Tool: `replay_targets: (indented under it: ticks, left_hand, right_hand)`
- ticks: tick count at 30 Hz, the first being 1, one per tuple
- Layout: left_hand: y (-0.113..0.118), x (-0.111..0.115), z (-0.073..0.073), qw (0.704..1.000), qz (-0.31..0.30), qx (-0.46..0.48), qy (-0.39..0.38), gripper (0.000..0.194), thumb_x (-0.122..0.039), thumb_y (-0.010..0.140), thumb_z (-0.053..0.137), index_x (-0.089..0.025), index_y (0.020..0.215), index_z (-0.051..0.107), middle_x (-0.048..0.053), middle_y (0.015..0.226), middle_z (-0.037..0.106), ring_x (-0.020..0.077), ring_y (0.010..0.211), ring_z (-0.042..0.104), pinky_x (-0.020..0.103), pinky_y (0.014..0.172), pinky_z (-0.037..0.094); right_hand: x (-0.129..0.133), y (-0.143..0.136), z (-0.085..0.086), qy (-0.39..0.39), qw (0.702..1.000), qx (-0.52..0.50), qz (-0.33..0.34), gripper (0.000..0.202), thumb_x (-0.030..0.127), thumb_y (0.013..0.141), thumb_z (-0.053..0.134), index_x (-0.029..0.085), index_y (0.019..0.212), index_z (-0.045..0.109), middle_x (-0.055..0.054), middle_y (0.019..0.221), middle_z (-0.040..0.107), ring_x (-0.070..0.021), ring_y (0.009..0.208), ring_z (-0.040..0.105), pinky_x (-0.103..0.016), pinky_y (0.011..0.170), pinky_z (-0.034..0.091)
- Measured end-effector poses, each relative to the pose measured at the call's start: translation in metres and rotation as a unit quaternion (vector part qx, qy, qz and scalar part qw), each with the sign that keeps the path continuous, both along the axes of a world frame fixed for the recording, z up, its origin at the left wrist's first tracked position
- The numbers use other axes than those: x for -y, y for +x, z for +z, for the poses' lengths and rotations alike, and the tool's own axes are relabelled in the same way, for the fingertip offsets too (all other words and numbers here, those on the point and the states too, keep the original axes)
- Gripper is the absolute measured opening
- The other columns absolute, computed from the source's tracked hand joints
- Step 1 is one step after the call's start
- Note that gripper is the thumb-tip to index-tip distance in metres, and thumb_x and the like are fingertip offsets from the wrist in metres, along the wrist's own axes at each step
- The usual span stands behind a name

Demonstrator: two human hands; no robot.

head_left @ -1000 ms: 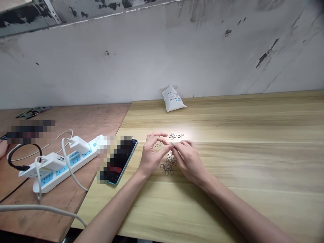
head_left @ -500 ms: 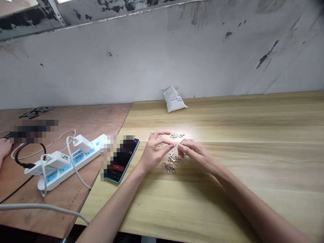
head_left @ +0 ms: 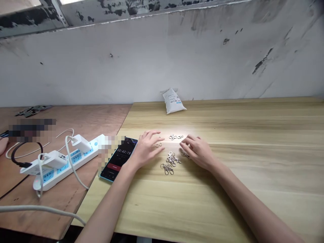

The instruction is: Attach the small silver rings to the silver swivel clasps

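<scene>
My left hand (head_left: 145,148) hovers palm down with its fingers spread, holding nothing, and its fingertips surround a few loose metal rings (head_left: 158,145). To the right, my right hand (head_left: 198,151) has its fingers curled and the thumb near the index finger; anything pinched there is too small to make out. Between the hands lies a pile of silver swivel clasps (head_left: 172,159), with more clasps (head_left: 167,168) just in front of it. Some metal clasps (head_left: 186,155) are partly covered by my right hand. Farther back sits another small group of metal pieces (head_left: 175,137).
A phone (head_left: 118,157) showing a timer lies left of my left hand. Beyond it, a white power strip (head_left: 73,162) with chargers and cables rests on the brown table (head_left: 106,118). A white packet (head_left: 174,101) stands against the wall. Another person's hand (head_left: 3,145) shows at far left.
My hands have moved apart from the small ring held between their fingertips. The left hand shifted left and spread its fingers; the right shifted slightly right, still curled.
</scene>
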State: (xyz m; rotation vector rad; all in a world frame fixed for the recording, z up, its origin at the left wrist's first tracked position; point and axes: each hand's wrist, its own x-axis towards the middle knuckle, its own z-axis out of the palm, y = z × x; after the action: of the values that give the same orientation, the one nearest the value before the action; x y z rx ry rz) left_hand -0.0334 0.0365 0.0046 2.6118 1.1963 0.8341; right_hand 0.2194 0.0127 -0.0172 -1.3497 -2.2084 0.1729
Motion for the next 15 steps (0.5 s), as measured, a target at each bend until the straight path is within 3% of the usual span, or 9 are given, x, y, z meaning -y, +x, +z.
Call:
replay_targets:
  ticks: [2, 3, 6, 10, 15]
  left_hand:
    - [-0.01, -0.004, 0.0, 0.999, 0.04, -0.014, -0.007, 0.023, -0.031, 0.088, 0.061, -0.026, 0.11, 0.068, 0.008, 0.125, 0.059, 0.0271, 0.12, 0.049, 0.049, 0.1, 0.038]
    - [-0.013, -0.006, -0.001, 0.998, 0.047, -0.03, -0.014, 0.024, -0.032, 0.088, 0.062, -0.026, 0.11, 0.068, 0.008, 0.124, 0.06, 0.0273, 0.118, 0.05, 0.049, 0.099, 0.038]
    - [-0.016, -0.007, -0.008, 0.996, 0.037, -0.07, -0.027, 0.023, -0.035, 0.087, 0.062, -0.027, 0.107, 0.069, 0.006, 0.121, 0.062, 0.0268, 0.113, 0.052, 0.048, 0.097, 0.038]
    - [-0.007, -0.004, -0.014, 0.997, 0.025, -0.076, -0.021, 0.019, -0.035, 0.09, 0.059, -0.026, 0.103, 0.07, 0.004, 0.113, 0.065, 0.024, 0.106, 0.054, 0.044, 0.093, 0.039]
    - [0.002, -0.005, -0.015, 0.995, 0.031, -0.093, 0.004, 0.016, -0.029, 0.092, 0.056, -0.023, 0.089, 0.071, 0.004, 0.105, 0.07, 0.0233, 0.101, 0.055, 0.04, 0.085, 0.039]
  right_hand:
    - [-0.005, 0.001, -0.009, 0.048, 0.997, 0.041, -0.044, 0.03, 0.032, 0.098, 0.042, 0.022, 0.118, 0.061, -0.011, 0.11, 0.062, -0.0207, 0.087, 0.058, -0.035, 0.076, 0.041]
    - [-0.007, 0.001, -0.012, 0.072, 0.994, 0.063, -0.057, 0.031, 0.032, 0.096, 0.045, 0.022, 0.122, 0.06, -0.014, 0.12, 0.059, -0.0248, 0.099, 0.057, -0.038, 0.079, 0.041]
    - [-0.006, -0.003, -0.015, 0.11, 0.986, 0.109, -0.06, 0.022, 0.027, 0.094, 0.049, 0.023, 0.108, 0.066, -0.012, 0.117, 0.061, -0.0275, 0.108, 0.053, -0.04, 0.086, 0.039]
    - [0.001, -0.009, -0.005, 0.105, 0.979, 0.167, -0.057, 0.022, 0.017, 0.093, 0.049, 0.019, 0.081, 0.067, -0.008, 0.088, 0.065, -0.0218, 0.085, 0.056, -0.038, 0.083, 0.037]
    - [0.004, -0.012, 0.003, 0.075, 0.973, 0.207, -0.066, 0.027, 0.013, 0.093, 0.047, 0.016, 0.072, 0.064, -0.006, 0.077, 0.062, -0.0174, 0.073, 0.055, -0.033, 0.079, 0.037]
